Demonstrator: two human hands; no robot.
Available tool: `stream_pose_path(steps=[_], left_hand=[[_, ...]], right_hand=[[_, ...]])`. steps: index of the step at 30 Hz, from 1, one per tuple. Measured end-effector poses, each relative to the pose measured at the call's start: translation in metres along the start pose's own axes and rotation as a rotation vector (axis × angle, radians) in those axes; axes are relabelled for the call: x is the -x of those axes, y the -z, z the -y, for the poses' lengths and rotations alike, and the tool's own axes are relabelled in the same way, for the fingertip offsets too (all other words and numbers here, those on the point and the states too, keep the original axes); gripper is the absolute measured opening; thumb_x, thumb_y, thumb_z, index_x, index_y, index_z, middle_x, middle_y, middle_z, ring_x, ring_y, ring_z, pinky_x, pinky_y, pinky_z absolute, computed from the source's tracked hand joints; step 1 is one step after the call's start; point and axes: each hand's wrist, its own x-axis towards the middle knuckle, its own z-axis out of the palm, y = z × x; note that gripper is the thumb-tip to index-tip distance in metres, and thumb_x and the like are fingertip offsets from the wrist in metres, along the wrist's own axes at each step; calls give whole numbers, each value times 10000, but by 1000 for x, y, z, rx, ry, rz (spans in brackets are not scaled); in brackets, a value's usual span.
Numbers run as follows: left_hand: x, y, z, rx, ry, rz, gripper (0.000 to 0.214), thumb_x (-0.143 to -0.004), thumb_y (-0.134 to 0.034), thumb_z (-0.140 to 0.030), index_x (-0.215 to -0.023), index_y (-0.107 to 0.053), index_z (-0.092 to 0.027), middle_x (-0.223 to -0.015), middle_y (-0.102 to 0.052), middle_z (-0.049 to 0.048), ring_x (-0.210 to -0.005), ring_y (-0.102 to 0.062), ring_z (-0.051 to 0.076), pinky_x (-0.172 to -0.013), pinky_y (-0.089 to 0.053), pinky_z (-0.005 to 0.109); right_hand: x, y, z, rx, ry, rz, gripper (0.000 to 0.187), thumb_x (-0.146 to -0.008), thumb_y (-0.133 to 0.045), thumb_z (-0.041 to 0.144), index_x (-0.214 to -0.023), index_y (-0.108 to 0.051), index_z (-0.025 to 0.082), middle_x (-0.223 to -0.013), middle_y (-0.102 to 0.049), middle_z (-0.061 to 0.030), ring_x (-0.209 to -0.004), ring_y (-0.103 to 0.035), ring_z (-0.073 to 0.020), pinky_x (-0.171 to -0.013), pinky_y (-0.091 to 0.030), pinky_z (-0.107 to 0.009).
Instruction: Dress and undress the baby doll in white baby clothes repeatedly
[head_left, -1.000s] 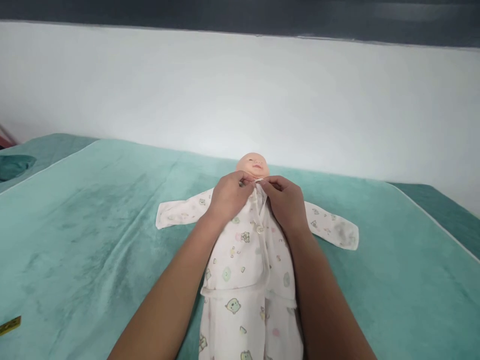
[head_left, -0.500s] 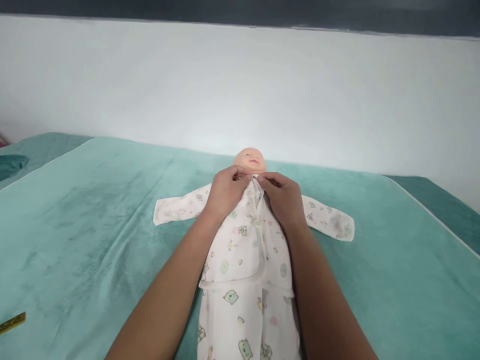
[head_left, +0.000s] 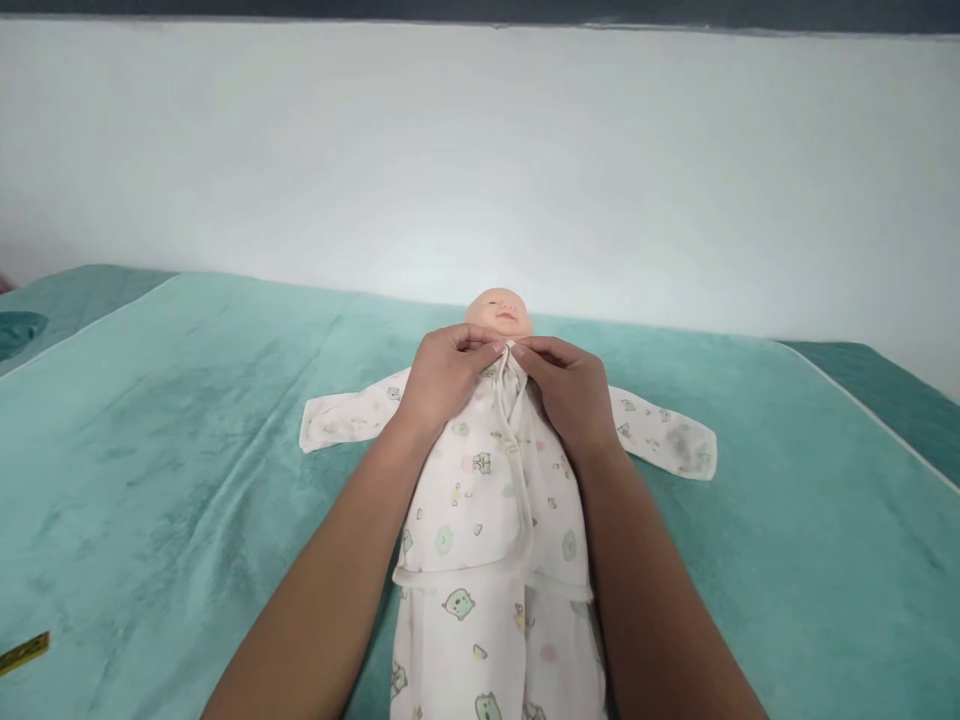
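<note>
A baby doll [head_left: 498, 312] lies on its back, its head toward the wall. It wears a white baby shirt [head_left: 472, 500] with small printed animals and both sleeves spread sideways. My left hand [head_left: 450, 372] pinches the shirt's collar edge just under the doll's chin. From the other side my right hand [head_left: 570, 385] pinches the same collar, thumb and fingers almost meeting the left ones. Below them the front edges overlap. Whatever fastener is between my fingertips is hidden. White printed pants [head_left: 480, 670] show under the shirt hem.
A light green plush cover [head_left: 187, 450] spreads under the doll, with darker green cloth [head_left: 892, 385] past its edges. A white wall [head_left: 480, 160] rises right behind the doll's head. A yellow printed strip [head_left: 24, 653] lies at the far left front.
Both hands stay at the collar, with the fingertips drawn slightly closer and the collar edges brought together. The view has tilted down a little.
</note>
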Motion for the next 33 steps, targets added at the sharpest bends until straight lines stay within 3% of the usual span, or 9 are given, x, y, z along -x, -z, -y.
stream_pose_path(steps=[4, 11, 14, 23, 29, 33], left_hand=[[1, 0, 0, -13, -22, -2, 143, -787, -680, -313, -836, -742, -193, -898, -756, 38, -833, -670, 168, -784, -491, 280], [1, -1, -1, -102, -26, -9, 136, -799, -656, -288, -869, -729, -197, -871, -747, 28, -819, -661, 162, -756, -484, 268], [1, -3, -2, -132, -5, -28, 132, -800, -650, -289, -863, -715, -192, -875, -741, 30, -813, -656, 162, -724, -478, 260], [4, -3, -3, -226, -44, 15, 228, -842, -604, -407, -940, -685, -217, -858, -699, 9, -789, -625, 150, -699, -453, 260], [5, -5, -6, -196, 36, 2, 266, -734, -609, -205, -994, -666, -219, -871, -689, -2, -757, -617, 134, -627, -441, 238], [2, -3, -7, -103, 86, 7, 325, -679, -604, -150, -996, -656, -204, -866, -683, 3, -731, -610, 128, -635, -450, 241]], right_hand=[[1, 0, 2, -90, -27, 23, 187, -753, -705, 365, -861, -776, 230, -925, -761, -13, -904, -668, -190, -810, -497, -309], [-2, 1, -5, -41, -55, 9, 181, -769, -664, 330, -899, -703, 211, -850, -737, -11, -798, -650, -157, -759, -488, -294], [-4, -1, -5, 3, 8, 2, 161, -764, -652, 293, -896, -677, 204, -896, -719, -17, -832, -635, -148, -795, -481, -291], [-2, -1, 5, 155, -29, 56, 130, -752, -623, 272, -856, -671, 210, -840, -690, -5, -789, -612, -154, -716, -446, -289], [-4, -2, 2, 196, 0, 97, 158, -756, -627, 295, -888, -674, 222, -957, -712, -18, -847, -620, -163, -774, -460, -319], [-4, -1, -1, 98, 19, 121, 173, -741, -633, 258, -907, -656, 216, -1022, -712, -28, -918, -630, -168, -835, -470, -327]])
